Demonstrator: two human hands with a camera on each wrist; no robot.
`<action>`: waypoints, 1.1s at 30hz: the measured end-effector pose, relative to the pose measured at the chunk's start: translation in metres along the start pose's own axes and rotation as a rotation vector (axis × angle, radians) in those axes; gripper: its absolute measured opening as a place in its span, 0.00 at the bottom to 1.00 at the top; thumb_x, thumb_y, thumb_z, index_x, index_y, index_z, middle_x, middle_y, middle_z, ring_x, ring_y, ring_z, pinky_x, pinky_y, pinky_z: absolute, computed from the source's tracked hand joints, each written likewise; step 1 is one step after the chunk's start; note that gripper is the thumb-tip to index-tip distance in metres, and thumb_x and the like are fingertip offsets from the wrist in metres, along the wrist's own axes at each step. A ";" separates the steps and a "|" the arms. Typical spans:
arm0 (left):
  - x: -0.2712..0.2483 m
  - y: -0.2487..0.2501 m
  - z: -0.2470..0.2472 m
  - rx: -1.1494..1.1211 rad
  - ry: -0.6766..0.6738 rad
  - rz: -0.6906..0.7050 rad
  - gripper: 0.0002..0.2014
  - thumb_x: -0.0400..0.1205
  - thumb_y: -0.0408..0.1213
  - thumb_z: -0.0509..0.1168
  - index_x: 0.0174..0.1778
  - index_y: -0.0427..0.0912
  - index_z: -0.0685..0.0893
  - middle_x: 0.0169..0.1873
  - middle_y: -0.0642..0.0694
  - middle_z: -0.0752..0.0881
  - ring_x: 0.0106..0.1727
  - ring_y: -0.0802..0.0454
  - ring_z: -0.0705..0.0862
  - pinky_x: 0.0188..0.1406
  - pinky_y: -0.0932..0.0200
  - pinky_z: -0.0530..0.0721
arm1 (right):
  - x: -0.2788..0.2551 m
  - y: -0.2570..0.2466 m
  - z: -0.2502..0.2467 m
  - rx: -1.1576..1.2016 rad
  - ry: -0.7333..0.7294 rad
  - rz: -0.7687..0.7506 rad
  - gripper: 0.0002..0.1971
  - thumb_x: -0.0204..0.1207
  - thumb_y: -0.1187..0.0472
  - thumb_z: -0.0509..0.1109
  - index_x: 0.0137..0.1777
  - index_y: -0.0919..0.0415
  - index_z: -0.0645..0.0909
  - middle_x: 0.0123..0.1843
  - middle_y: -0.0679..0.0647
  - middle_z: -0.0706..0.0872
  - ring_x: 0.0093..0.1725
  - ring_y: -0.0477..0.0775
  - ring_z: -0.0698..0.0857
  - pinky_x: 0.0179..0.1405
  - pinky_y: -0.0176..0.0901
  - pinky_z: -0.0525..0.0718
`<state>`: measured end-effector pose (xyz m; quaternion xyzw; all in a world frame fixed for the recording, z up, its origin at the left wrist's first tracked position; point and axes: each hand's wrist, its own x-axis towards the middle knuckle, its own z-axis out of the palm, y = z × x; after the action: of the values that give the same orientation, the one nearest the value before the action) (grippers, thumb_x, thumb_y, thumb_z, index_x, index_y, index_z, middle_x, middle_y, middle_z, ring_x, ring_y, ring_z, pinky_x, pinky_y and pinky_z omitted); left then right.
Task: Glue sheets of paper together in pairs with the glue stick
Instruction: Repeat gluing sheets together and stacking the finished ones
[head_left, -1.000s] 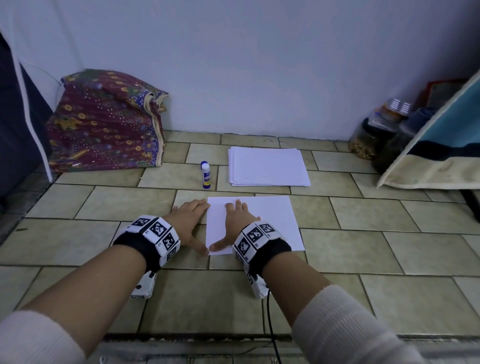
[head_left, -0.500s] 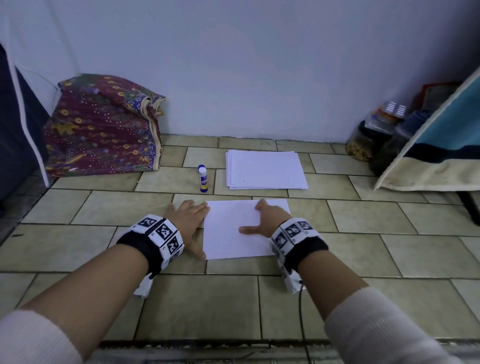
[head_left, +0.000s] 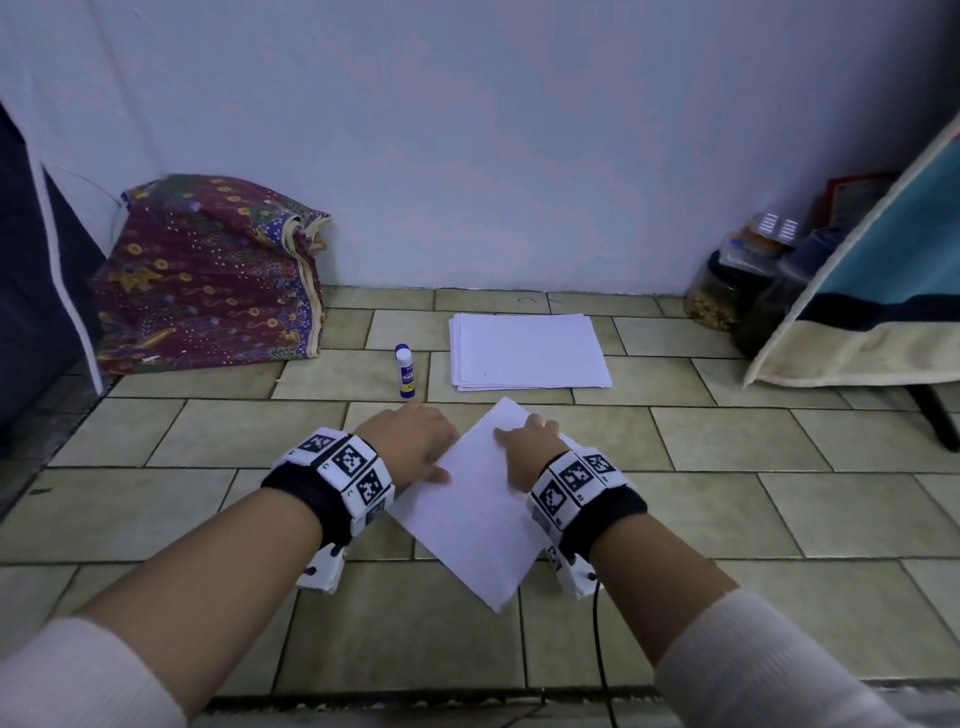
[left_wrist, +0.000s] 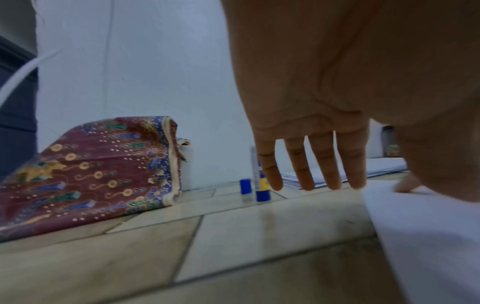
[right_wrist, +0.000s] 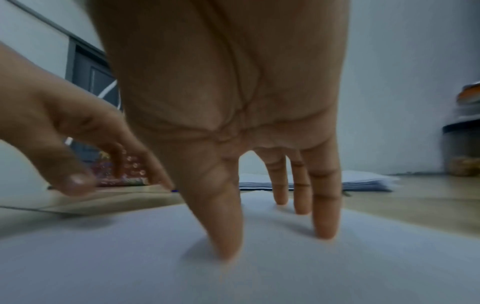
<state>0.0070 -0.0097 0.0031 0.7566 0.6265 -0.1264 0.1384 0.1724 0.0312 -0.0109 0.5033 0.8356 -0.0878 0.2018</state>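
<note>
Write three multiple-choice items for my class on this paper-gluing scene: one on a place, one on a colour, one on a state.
1. Where does the small white glue stick with the blue cap stand?
A. On the tiled floor, left of the stack of white paper sheets
B. On top of the stack
C. In the left hand

2. What colour is the loose sheet under the hands?
A. Yellow
B. White
C. Blue

3. How is the right hand placed?
A. Curled round the glue stick
B. Lifted clear of the sheet
C. Fingers straight, tips pressing on the sheet

Answers: 1 A, the head view shows it upright on a tile beside the stack. 2 B, it matches the stack's white. 3 C, the right wrist view shows straight fingers touching the paper; the left hand rests at the sheet's edge.
</note>
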 end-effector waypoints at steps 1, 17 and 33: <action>0.001 0.005 0.003 -0.014 0.003 0.014 0.28 0.79 0.54 0.67 0.74 0.51 0.73 0.70 0.51 0.75 0.72 0.48 0.70 0.67 0.47 0.73 | 0.001 -0.005 -0.001 0.029 0.012 -0.019 0.25 0.80 0.62 0.59 0.78 0.57 0.64 0.73 0.61 0.71 0.72 0.64 0.66 0.72 0.53 0.65; 0.006 0.013 0.027 -0.023 -0.161 -0.107 0.63 0.71 0.64 0.71 0.83 0.37 0.35 0.84 0.43 0.37 0.85 0.48 0.40 0.83 0.41 0.46 | 0.013 -0.025 -0.007 0.228 -0.055 -0.161 0.47 0.69 0.62 0.79 0.82 0.62 0.53 0.82 0.57 0.60 0.79 0.58 0.64 0.76 0.58 0.67; -0.012 0.018 0.006 0.083 -0.002 -0.109 0.30 0.80 0.63 0.59 0.65 0.40 0.75 0.62 0.43 0.77 0.59 0.44 0.80 0.53 0.53 0.75 | 0.006 0.002 -0.008 0.087 0.096 0.151 0.22 0.77 0.62 0.70 0.70 0.61 0.71 0.70 0.60 0.69 0.72 0.62 0.65 0.61 0.52 0.76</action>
<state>0.0227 -0.0259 0.0030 0.7263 0.6608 -0.1602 0.1006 0.1699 0.0398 -0.0064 0.5768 0.7994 -0.0844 0.1455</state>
